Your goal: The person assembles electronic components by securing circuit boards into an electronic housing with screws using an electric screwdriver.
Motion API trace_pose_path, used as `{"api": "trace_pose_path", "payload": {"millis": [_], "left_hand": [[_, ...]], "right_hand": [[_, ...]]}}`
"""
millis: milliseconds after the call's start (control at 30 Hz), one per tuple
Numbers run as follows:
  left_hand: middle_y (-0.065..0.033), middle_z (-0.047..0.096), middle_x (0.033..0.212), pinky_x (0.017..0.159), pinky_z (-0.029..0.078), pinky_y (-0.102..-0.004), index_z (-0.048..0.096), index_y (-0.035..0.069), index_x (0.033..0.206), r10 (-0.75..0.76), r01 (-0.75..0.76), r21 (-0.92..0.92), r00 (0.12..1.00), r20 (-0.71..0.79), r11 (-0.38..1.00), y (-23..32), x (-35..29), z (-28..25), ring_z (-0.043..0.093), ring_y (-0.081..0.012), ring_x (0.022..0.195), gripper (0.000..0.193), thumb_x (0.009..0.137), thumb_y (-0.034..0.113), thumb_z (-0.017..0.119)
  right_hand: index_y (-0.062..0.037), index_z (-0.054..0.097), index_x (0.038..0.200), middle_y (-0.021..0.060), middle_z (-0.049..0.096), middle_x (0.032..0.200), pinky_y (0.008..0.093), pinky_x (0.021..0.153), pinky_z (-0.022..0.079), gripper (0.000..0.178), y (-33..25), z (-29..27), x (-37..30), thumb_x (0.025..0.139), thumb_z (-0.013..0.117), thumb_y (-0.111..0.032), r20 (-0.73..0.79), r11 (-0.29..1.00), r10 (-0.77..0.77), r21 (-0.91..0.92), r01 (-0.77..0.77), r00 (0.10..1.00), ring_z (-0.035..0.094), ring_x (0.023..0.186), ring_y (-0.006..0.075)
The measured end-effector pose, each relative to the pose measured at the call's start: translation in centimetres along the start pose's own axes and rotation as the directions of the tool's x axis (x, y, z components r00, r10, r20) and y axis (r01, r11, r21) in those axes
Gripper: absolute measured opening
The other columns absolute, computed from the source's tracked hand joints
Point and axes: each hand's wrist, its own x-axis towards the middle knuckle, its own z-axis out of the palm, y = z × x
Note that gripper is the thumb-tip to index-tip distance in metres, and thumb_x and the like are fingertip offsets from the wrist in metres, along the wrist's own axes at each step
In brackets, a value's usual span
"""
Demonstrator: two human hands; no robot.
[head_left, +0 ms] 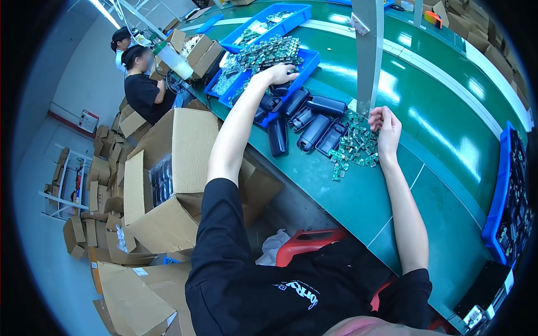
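My left hand (278,74) reaches over the near blue tray (309,66), beside a heap of green circuit boards (272,53). Its fingers look apart and partly bent, and a dark casing lies just under it. My right hand (386,127) rests at the edge of a loose pile of small green circuit boards (357,144). Its fingers are curled together; whatever they may hold is hidden. Between the hands lie several black plastic casings (315,133), some hollow side up, on the green table (347,190).
A second blue tray (294,19) of boards stands behind. A grey post (368,56) rises from the table near my right hand. At far right is a blue bin (496,218) of dark parts. An open cardboard box (168,179) stands at left, with two people (147,89) beyond.
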Motion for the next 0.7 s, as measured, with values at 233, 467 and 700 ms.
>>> {"api": "trace_pose_path", "payload": {"millis": [233,467,700], "left_hand": [[-0.0264,0.036,0.144,0.107,0.038,-0.046,0.039,0.016,0.145,0.048,-0.049,-0.015,0.997,-0.056,0.999,0.0,-0.6,0.7,0.043,-0.041,0.13,0.067,0.089,0.046,0.06],[-0.0226,0.052,0.128,0.098,0.043,-0.0439,0.052,0.011,0.128,0.156,-0.165,0.156,0.985,0.068,0.974,-0.1,1.1,-0.2,0.053,-0.0368,0.116,0.058,0.08,0.039,0.071],[-0.0191,0.056,0.118,0.094,0.046,-0.0429,0.053,0.018,0.127,0.214,-0.22,0.074,0.974,0.078,0.973,-2.8,1.2,-0.5,0.056,-0.0347,0.11,0.063,0.073,0.041,0.077]], "right_hand": [[-0.0011,0.064,0.082,0.0018,0.061,0.066,0.0215,0.054,0.038,0.039,-0.1,0.0,-0.3,0.103,0.041,-0.025,0.015,0.999,0.015,-0.051,-0.015,1.0,0.051,0.057,0.0067],[-0.001,0.064,0.083,0.0021,0.06,0.067,0.0216,0.054,0.038,0.039,-0.4,-0.4,-0.4,0.103,0.041,-0.025,0.031,0.998,0.013,-0.068,-0.011,0.999,0.051,0.057,0.0072],[-0.0006,0.064,0.083,0.0021,0.06,0.066,0.0215,0.054,0.039,0.039,-0.3,0.3,-0.3,0.103,0.041,-0.025,0.069,0.995,-0.001,-0.104,0.008,0.998,0.05,0.057,0.0066]]}}
